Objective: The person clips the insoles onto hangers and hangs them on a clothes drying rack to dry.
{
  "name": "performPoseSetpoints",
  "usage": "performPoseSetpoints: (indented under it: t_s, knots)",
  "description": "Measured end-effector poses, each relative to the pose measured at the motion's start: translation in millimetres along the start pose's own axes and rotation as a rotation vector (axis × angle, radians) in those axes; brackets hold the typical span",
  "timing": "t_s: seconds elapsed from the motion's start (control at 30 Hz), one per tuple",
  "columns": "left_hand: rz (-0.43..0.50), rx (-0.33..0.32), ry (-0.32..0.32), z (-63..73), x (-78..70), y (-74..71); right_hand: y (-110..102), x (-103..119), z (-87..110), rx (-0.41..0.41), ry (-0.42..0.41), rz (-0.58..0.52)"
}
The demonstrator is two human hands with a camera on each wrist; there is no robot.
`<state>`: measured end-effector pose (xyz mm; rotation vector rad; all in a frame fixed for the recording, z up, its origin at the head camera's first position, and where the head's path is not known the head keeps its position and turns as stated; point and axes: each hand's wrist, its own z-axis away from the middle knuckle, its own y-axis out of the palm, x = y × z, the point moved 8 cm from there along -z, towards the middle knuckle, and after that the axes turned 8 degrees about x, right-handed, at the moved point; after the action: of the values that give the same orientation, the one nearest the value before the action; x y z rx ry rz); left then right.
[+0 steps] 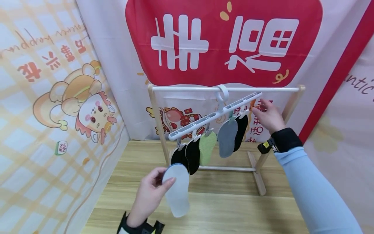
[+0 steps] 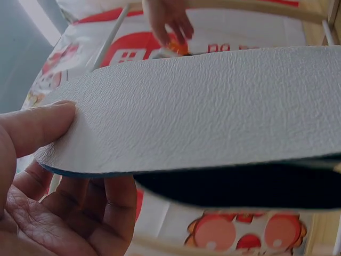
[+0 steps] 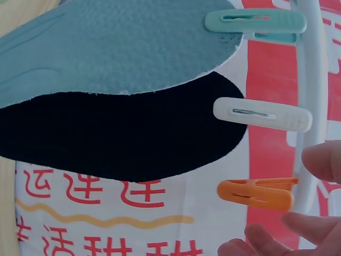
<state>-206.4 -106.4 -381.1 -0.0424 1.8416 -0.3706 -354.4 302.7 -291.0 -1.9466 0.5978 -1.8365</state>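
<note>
Between thumb and fingers, my left hand (image 1: 152,185) pinches a white insole (image 1: 179,191) with a blue edge near its rounded end. The left wrist view shows the insole's wrinkled white face (image 2: 202,106). My right hand (image 1: 270,115) is at the right end of a white clip hanger (image 1: 198,123). In the right wrist view its thumb and fingers lie around an orange clip (image 3: 256,194), with the thumb apart from it. A white clip (image 3: 261,113) holds a black insole (image 3: 122,136), and a green clip (image 3: 256,21) holds a grey-blue insole (image 3: 117,53).
The hanger hooks over the white top bar (image 1: 187,89) of a rack with wooden legs (image 1: 258,178). Black insoles (image 1: 193,157) and a light green insole (image 1: 208,148) hang from its left half. Below is a wood-patterned floor (image 1: 222,211); printed cloths (image 1: 140,39) stand behind and beside.
</note>
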Motion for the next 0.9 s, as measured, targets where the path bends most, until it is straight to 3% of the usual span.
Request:
performPoseSetpoints:
  t_s: [0.27,0.63,0.9]
  knots:
    - [0.033,0.152,0.001,-15.2,1.9,44.6,0.8,-8.3,-15.7,0.038,0.043,-0.098]
    - [0.049,0.220,0.044,-36.6,0.8,64.2,-1.5,-17.3,-18.9,0.098,0.050,-0.281]
    - [0.044,0.267,0.047,-46.3,1.3,76.0,-2.8,-19.4,-18.6,0.083,0.063,-0.290]
